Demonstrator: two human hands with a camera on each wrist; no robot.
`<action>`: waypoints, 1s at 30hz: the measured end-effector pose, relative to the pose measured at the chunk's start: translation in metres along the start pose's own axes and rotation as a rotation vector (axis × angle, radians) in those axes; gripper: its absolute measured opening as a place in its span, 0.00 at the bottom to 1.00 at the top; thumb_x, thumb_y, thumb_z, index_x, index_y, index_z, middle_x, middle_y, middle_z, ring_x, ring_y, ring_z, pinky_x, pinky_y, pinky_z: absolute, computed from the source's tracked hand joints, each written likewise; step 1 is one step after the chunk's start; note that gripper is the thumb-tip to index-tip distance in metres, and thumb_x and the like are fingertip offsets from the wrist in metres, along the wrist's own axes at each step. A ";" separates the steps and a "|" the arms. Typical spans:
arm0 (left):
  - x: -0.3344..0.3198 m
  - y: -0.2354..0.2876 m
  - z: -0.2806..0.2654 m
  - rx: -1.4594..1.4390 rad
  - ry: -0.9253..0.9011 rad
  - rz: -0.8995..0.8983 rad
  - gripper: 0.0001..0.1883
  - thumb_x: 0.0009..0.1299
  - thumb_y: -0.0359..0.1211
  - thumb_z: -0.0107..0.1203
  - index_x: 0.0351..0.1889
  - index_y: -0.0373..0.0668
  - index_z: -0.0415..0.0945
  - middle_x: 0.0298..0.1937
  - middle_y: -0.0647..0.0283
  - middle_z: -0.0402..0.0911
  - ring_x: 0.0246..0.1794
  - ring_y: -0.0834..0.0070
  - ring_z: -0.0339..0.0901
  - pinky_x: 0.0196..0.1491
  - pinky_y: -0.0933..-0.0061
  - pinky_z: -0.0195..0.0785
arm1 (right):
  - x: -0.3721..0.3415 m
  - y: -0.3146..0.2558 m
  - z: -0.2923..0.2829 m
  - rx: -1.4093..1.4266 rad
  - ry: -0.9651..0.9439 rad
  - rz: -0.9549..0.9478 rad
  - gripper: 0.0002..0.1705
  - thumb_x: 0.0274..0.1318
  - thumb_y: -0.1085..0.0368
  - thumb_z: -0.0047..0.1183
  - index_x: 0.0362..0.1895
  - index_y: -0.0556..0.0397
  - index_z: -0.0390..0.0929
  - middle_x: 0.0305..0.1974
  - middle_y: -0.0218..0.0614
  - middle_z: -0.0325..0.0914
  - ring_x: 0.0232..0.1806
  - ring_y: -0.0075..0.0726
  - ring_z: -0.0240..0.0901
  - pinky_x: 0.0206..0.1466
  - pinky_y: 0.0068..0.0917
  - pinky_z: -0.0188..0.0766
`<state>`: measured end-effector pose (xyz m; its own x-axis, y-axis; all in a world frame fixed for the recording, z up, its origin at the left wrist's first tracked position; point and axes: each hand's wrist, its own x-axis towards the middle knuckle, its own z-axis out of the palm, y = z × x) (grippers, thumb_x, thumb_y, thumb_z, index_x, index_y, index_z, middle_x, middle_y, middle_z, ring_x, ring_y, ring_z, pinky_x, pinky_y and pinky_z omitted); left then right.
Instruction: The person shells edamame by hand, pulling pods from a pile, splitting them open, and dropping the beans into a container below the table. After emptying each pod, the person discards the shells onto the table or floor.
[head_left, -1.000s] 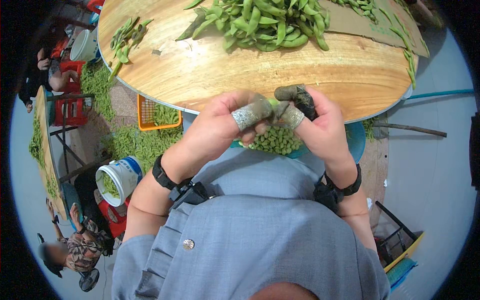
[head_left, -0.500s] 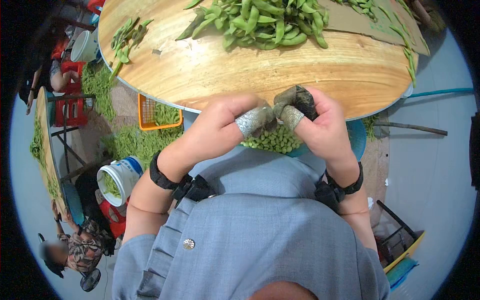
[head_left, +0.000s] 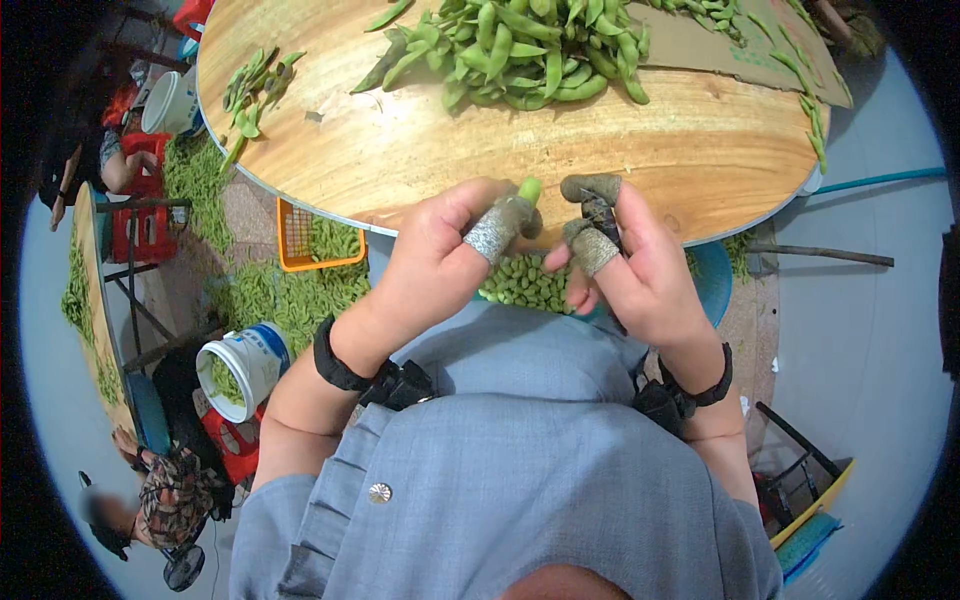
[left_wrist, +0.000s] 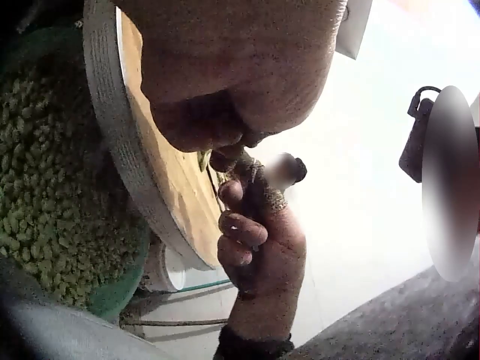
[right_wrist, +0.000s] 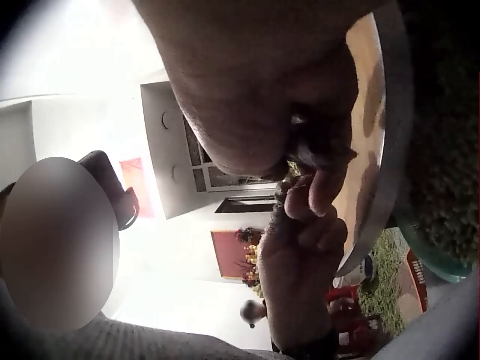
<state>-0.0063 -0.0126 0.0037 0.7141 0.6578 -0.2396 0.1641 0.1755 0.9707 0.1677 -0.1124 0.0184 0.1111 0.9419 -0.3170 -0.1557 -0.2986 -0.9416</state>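
Observation:
In the head view my left hand (head_left: 440, 235) pinches a green soybean pod (head_left: 531, 188) between thumb and forefinger; the pod's tip sticks up past the wrapped fingertips. Silvery, soiled wrapping covers that thumb. My right hand (head_left: 645, 255) is a short way to the right, its wrapped thumb and forefinger parted with no pod showing between them. Beneath both hands lie shelled green beans (head_left: 530, 284) in a teal basin (head_left: 712, 285). The left wrist view shows these beans (left_wrist: 45, 187) beside the table edge. A heap of pods (head_left: 540, 55) lies on the table ahead.
The round wooden table (head_left: 400, 150) has a cardboard sheet (head_left: 720, 50) at its right and loose pods (head_left: 255, 90) at its left. An orange basket (head_left: 290, 240), a white bucket (head_left: 240, 370) and pods on the floor (head_left: 290, 300) are left. Another person (head_left: 170, 500) sits beyond.
My hands were together at the fingertips and have drawn apart, the right thumb and forefinger now spread. The green pod tip now shows above the left fingers.

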 end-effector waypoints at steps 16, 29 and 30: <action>-0.002 -0.008 0.005 0.017 -0.048 0.076 0.09 0.70 0.31 0.51 0.42 0.36 0.76 0.33 0.65 0.80 0.36 0.81 0.74 0.41 0.78 0.68 | 0.000 0.003 -0.002 0.052 -0.140 0.012 0.26 0.52 0.75 0.38 0.59 0.60 0.66 0.34 0.25 0.71 0.35 0.15 0.65 0.39 0.14 0.65; 0.002 -0.011 0.006 0.636 0.139 0.523 0.13 0.58 0.24 0.50 0.41 0.36 0.75 0.33 0.51 0.78 0.35 0.51 0.76 0.38 0.61 0.69 | -0.002 -0.006 -0.002 0.156 -0.166 0.021 0.31 0.52 0.75 0.38 0.64 0.58 0.63 0.39 0.27 0.71 0.38 0.16 0.67 0.42 0.15 0.67; 0.002 -0.010 0.006 0.637 0.135 0.525 0.13 0.58 0.24 0.50 0.41 0.36 0.75 0.33 0.51 0.78 0.35 0.51 0.76 0.38 0.61 0.69 | -0.002 -0.006 -0.003 0.157 -0.163 0.018 0.31 0.52 0.75 0.38 0.64 0.58 0.63 0.39 0.27 0.71 0.38 0.16 0.67 0.42 0.15 0.67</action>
<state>-0.0025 -0.0175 -0.0064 0.7240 0.6277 0.2861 0.2147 -0.5991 0.7713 0.1709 -0.1130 0.0242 -0.0508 0.9527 -0.2996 -0.3083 -0.3003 -0.9026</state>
